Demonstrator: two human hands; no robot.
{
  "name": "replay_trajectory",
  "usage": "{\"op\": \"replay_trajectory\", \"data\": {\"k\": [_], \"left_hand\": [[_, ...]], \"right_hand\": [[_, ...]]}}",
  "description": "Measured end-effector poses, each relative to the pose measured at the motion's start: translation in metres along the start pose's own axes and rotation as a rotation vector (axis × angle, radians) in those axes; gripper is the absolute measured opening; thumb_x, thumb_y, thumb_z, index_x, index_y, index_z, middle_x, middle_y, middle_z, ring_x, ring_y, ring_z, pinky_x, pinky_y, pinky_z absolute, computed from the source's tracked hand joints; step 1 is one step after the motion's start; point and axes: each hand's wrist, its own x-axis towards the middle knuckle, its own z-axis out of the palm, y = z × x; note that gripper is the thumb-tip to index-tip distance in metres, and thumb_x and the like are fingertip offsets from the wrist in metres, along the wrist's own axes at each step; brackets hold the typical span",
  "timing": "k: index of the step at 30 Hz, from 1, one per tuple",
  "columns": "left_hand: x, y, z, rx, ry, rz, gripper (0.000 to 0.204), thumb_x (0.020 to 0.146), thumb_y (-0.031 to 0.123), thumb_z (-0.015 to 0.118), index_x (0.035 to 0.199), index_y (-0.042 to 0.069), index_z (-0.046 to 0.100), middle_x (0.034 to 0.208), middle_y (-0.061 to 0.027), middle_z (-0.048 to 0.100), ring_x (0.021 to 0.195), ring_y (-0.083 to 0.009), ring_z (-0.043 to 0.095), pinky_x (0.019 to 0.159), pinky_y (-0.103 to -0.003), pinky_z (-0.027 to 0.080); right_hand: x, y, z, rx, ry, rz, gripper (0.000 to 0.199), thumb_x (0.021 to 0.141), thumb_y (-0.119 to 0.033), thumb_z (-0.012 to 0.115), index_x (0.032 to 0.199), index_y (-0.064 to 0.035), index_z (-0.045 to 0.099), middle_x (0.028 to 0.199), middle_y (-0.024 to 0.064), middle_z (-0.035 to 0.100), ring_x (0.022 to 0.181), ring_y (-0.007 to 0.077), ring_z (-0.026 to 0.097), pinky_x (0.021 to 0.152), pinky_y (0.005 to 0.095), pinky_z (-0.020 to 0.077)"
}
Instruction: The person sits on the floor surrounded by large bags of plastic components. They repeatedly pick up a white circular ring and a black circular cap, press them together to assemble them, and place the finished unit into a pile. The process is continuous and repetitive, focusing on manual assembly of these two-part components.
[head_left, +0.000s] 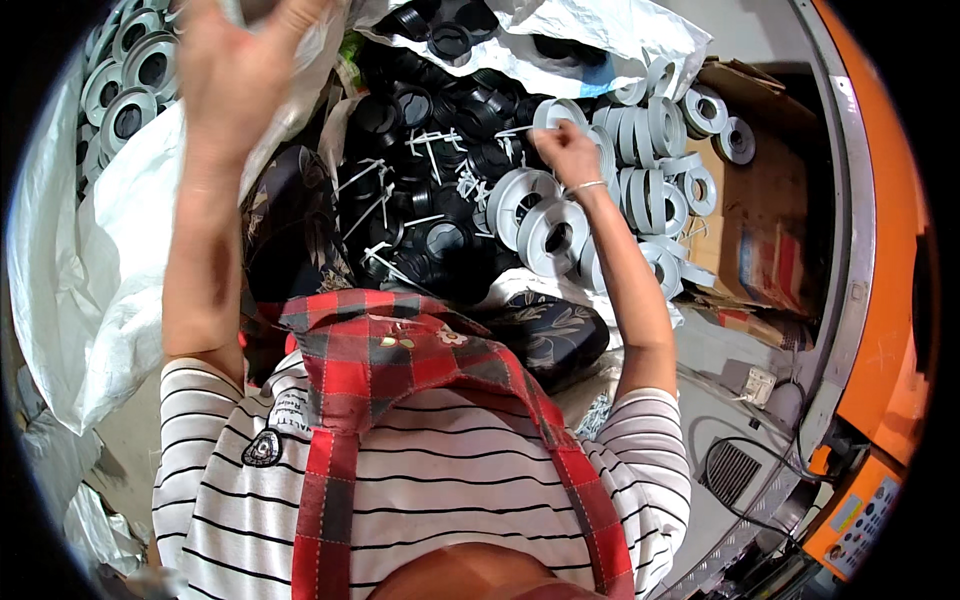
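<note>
My left hand [235,75] is raised at the upper left, over a white sack. Its thumb stands apart from the fingers, and the top edge of the view cuts the fingertips off. My right hand [567,155] is closed, with a thin white plastic stick [514,131] poking out on its left side. Just beyond it sits a grey plastic ring [560,110]; whether the hand touches it, I cannot tell. Below the right hand lie two grey flanged rings [553,237]. Black round plastic parts [445,240] are heaped between my hands, with loose white branching sticks [432,145] on top.
A white woven sack [95,260] at left holds more grey rings [128,120]. Grey rings are piled in rows [640,135] at right, beside a cardboard box [765,220]. An orange machine [880,300] with a control panel [855,520] and black cables [745,445] borders the right side.
</note>
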Motion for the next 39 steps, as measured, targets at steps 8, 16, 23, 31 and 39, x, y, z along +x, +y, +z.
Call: {"op": "replay_trajectory", "data": {"k": [8, 16, 23, 31, 39], "left_hand": [[-0.049, -0.003, 0.068, -0.802, -0.392, -0.479, 0.072, 0.076, 0.031, 0.075, 0.132, -0.002, 0.042, 0.122, -0.0133, 0.055, 0.11, -0.0214, 0.053, 0.096, -0.032, 0.04], [-0.092, -0.058, 0.139, -0.982, -0.325, -1.389, 0.028, 0.075, 0.015, 0.065, 0.092, -0.007, 0.06, 0.081, -0.0101, 0.062, 0.065, -0.0205, 0.063, 0.058, -0.032, 0.052], [-0.094, -0.067, 0.125, -0.569, -0.334, -1.036, 0.033, 0.079, 0.034, 0.07, 0.083, 0.002, 0.061, 0.075, -0.0025, 0.058, 0.068, -0.0122, 0.052, 0.06, -0.027, 0.041], [-0.102, -0.024, 0.101, -1.312, -0.543, -1.134, 0.037, 0.091, 0.028, 0.058, 0.111, -0.002, 0.053, 0.097, -0.0083, 0.062, 0.087, -0.0167, 0.062, 0.077, -0.032, 0.053], [-0.117, -0.013, 0.076, -1.165, -0.847, -0.934, 0.05, 0.09, 0.038, 0.057, 0.121, 0.0, 0.048, 0.108, -0.0083, 0.059, 0.092, -0.0145, 0.06, 0.079, -0.032, 0.052]], "right_hand": [[0.035, 0.135, 0.002, -0.409, 0.305, 0.131, 0.074, 0.066, -0.025, 0.076, 0.124, 0.0077, 0.044, 0.114, 0.0265, 0.056, 0.111, 0.0355, 0.054, 0.093, 0.0397, 0.0423], [-0.009, -0.052, 0.051, 0.389, -0.112, -0.265, 0.056, 0.068, -0.021, 0.078, 0.116, -0.0031, 0.054, 0.112, 0.0149, 0.058, 0.112, 0.0275, 0.053, 0.095, 0.035, 0.0417], [0.045, -0.013, 0.085, -0.297, 0.074, -0.066, 0.039, 0.07, -0.025, 0.072, 0.094, 0.0041, 0.061, 0.092, 0.0228, 0.063, 0.088, 0.038, 0.061, 0.079, 0.0396, 0.049], [-0.054, -0.081, 0.032, 0.164, -0.039, -0.406, 0.044, 0.074, -0.013, 0.073, 0.114, -0.0016, 0.06, 0.117, 0.0217, 0.057, 0.106, 0.0234, 0.058, 0.086, 0.0309, 0.0467], [-0.094, -0.121, 0.006, -0.387, -0.029, -0.571, 0.073, 0.058, -0.02, 0.078, 0.119, 0.0012, 0.043, 0.105, 0.0186, 0.047, 0.098, 0.034, 0.05, 0.088, 0.0381, 0.0429]]}}
